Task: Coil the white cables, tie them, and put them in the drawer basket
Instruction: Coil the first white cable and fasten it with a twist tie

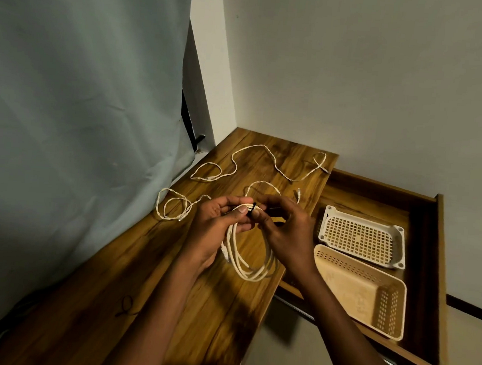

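Note:
A white cable coil [250, 257] hangs above the wooden tabletop [130, 277], held at its top by both hands. My left hand [217, 223] grips the bundled strands with its thumb pressed on them. My right hand [285, 228] pinches a black tie [253, 207] wrapped around the top of the coil. Two more loose white cables lie on the table: a long one [266, 164] across the far end and a shorter one [174, 206] at the left edge. The open drawer [426, 252] on the right holds a white basket [361, 236] and a beige basket [360, 293].
A grey curtain [82, 114] hangs along the table's left side. A black tie [125, 306] lies on the near part of the tabletop. The white wall stands behind the table and drawer.

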